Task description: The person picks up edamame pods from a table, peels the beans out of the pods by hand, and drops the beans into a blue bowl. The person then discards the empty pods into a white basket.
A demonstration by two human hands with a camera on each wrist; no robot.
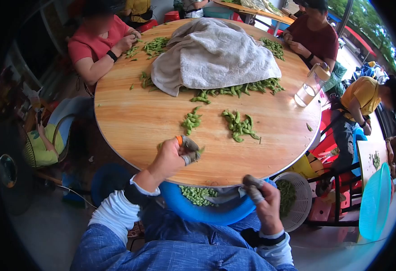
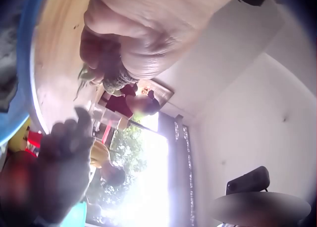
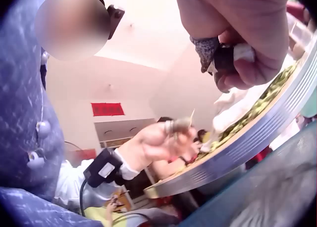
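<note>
My left hand [image 1: 171, 158], its fingertips wrapped in grey coverings, pinches a green pod [image 1: 200, 151] above the table's front part. The left wrist view shows the pod [image 2: 86, 76] between its thumb and fingers. My right hand [image 1: 268, 207] is beyond the table's front edge, right of the blue basin [image 1: 232, 216], fingers loosely bent; no item shows in it. Its taped fingers [image 3: 225, 59] are bent in the right wrist view. Two small piles of pods [image 1: 191, 121] [image 1: 239, 125] lie ahead of my left hand. Shelled green beans [image 1: 198, 195] lie in the basin.
A pale towel [image 1: 220, 58] covers a larger heap of pods [image 1: 247, 88] on the round wooden table [image 1: 130, 122]. A clear bottle [image 1: 311, 86] stands at the right. A white basket [image 1: 301, 203] is beside the basin. Other people sit around.
</note>
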